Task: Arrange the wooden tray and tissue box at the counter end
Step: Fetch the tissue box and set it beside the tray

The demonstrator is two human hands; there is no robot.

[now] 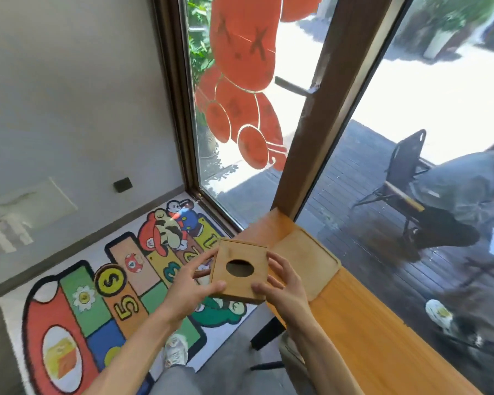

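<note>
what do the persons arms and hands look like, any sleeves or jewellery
Both forearms are bare up to the frame's bottom edge, with no sleeve in view. The left hand and right hand wear no gloves, and no rings, watch or bracelet show on the fingers or wrists. The fingers are slim, the nails short and unpainted.

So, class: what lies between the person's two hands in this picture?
In the head view, the wooden tissue box, round hole facing up, lies between the left hand and right hand, beside the wooden tray.
</note>
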